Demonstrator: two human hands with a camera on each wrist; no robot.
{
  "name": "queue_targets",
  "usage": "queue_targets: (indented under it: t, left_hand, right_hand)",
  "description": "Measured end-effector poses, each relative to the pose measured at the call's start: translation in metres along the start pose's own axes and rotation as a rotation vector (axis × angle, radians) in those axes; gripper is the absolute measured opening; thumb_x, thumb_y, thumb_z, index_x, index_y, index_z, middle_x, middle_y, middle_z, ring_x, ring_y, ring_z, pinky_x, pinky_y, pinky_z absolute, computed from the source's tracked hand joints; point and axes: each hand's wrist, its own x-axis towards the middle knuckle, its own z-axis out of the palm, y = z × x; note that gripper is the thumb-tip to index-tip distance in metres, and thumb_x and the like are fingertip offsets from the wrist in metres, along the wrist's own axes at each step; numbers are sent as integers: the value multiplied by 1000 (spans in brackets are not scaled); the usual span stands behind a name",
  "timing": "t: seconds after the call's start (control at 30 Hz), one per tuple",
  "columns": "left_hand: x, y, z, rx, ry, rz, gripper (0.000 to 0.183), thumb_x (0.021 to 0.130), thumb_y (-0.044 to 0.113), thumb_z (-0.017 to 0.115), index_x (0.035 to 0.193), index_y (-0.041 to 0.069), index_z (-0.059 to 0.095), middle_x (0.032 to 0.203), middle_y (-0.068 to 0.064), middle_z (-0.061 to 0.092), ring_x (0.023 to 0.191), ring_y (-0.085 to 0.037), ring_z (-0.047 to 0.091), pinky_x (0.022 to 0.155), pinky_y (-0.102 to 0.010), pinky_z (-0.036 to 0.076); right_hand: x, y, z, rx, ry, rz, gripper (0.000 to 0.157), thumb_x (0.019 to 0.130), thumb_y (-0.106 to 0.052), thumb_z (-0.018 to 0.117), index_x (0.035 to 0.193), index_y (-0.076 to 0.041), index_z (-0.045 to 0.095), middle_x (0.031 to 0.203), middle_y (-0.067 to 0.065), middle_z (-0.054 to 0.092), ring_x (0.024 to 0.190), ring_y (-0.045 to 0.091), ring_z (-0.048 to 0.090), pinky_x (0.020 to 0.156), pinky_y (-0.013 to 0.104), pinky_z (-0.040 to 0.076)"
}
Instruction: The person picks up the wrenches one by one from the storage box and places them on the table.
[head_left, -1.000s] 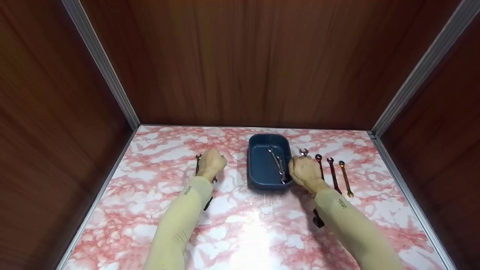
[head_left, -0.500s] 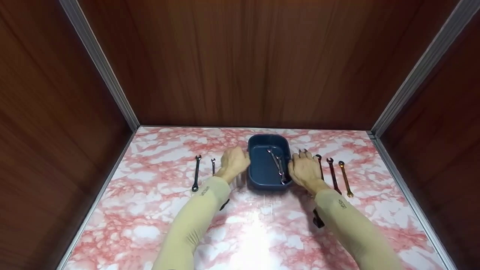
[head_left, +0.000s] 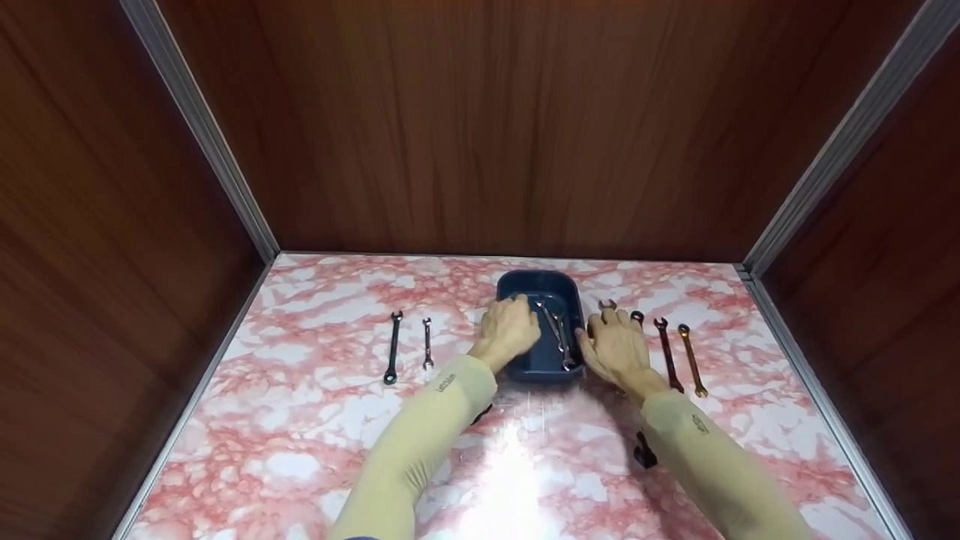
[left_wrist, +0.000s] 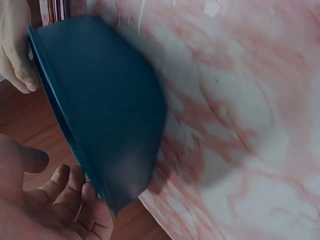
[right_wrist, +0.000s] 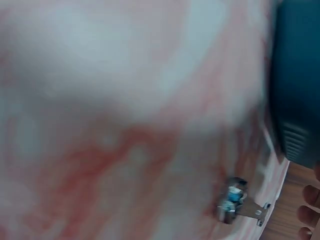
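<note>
A dark blue plastic bin (head_left: 538, 376) stands on the table with a few silver wrenches (head_left: 553, 324) inside. My left hand (head_left: 510, 328) is over the bin's left side; in the left wrist view its fingers (left_wrist: 75, 192) bend loosely beside the rim, thumb apart, and I see nothing held. My right hand (head_left: 619, 346) is by the bin's right rim, fingers reaching over the wrenches there. A silver wrench head (head_left: 607, 304) and a dark ring end (head_left: 637, 316) show past its fingertips; the rest is covered. In the right wrist view, only some fingertips (right_wrist: 309, 215) show beside the bin (right_wrist: 300, 65).
Left of the bin lie a black wrench (head_left: 394, 347) and a small silver wrench (head_left: 427, 343). On the right are a dark red wrench (head_left: 667, 354) and a gold wrench (head_left: 693, 360). Wood-grain panels (head_left: 480, 135) enclose the marbled table (head_left: 285, 420) at the back and sides.
My left hand has moved right, from the black and small silver wrenches to over the bin, leaving both on the table. My right hand has shifted slightly right.
</note>
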Motion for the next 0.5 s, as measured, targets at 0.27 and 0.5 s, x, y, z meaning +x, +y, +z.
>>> queue_targets:
  t: [0.27,0.5]
  left_hand:
    - [3,16,17,77,-40,27,37,111,35,59,129,7,75,125,-18,83,117,-39,79,100,-53,65]
    - [7,25,31,22,-141,-25,33,108,37,66,120,9,79,120,-19,84,111,-38,82,93,-52,68]
  right_hand:
    - [-9,3,1,24,-66,-32,42,111,-36,54,122,0,71,122,27,70,119,49,63,109,64,50]
    - [-8,0,2,6,-77,-43,40,112,-32,53,126,2,69,125,28,72,121,49,64,110,66,50]
